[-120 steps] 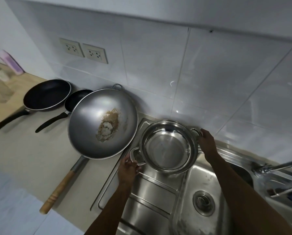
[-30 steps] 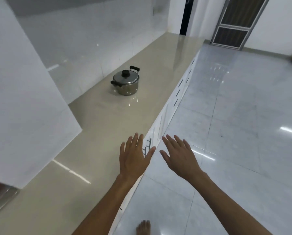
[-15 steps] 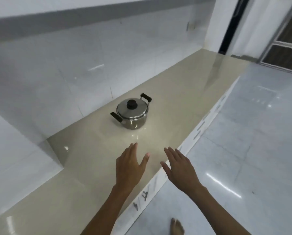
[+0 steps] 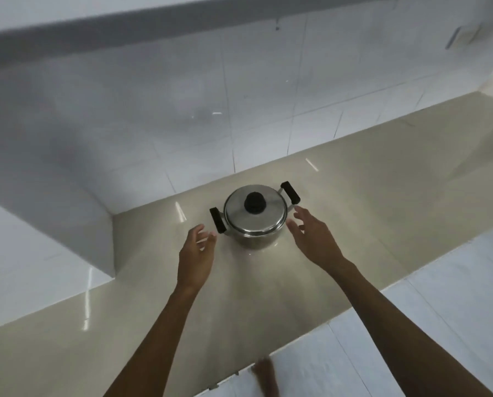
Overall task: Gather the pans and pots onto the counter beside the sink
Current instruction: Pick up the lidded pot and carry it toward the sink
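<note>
Bare foot (image 4: 265, 376) on the floor is a blurry smear, bottom edge chops it; wall fixture (image 4: 462, 37) up top-right is too fuzzy to tell.

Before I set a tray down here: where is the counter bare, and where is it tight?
The counter is bare to the right of the pot, out to the far corner, and in front of it under the forearms. Left of the pot, a narrow strip runs to the white block. It is crowded only at the pot, flanked by the left hand and right hand.

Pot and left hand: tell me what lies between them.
Nothing. In the head view, only bare beige counter shows between the open left hand and the pot; its fingers sit just short of the pot's near black handle.
</note>
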Available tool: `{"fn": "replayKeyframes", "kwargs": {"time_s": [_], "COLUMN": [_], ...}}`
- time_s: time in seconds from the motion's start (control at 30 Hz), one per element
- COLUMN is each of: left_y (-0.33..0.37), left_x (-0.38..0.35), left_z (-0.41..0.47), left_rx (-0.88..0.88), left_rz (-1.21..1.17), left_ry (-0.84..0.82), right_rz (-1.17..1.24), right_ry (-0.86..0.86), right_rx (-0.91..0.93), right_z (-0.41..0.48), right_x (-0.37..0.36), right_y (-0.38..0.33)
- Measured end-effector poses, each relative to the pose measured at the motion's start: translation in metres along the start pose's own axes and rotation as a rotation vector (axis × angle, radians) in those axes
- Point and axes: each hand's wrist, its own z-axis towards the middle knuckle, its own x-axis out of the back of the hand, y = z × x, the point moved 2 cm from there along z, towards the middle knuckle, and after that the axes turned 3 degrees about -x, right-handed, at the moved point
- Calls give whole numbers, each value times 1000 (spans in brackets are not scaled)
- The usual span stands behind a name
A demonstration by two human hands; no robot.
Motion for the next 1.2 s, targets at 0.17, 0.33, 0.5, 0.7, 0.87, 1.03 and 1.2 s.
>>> {"fn": "replayKeyframes", "kwargs": {"time_s": [0.17,0.33,0.5,0.7,0.87,1.03,1.2], "left_y": [-11,-18,-18,-10,-9,-6,-3], "left_x": [-15,-34,-51,-62,-70,-76,-77], "left_z": [45,71,86,92,88,74,64], "left_rx": [124,216,246,273,325,359,417], "left_rz": [-18,-74,-117,-138,-206,-304,-388], "left_ry": [27,37,88,207,280,367,441], "right_rz": [91,137,181,171,154,127,149], "right_ry": [5,-25,-82,-127,-142,-180,-195], "right_rx": [-131,-202,-205,-149,-89,18,93], "right_z": [65,116,144,166,176,186,192], "right_x": [-1,-5,-11,-12,-9,-9,-10], "right_y": [23,43,52,59,59,57,55]}}
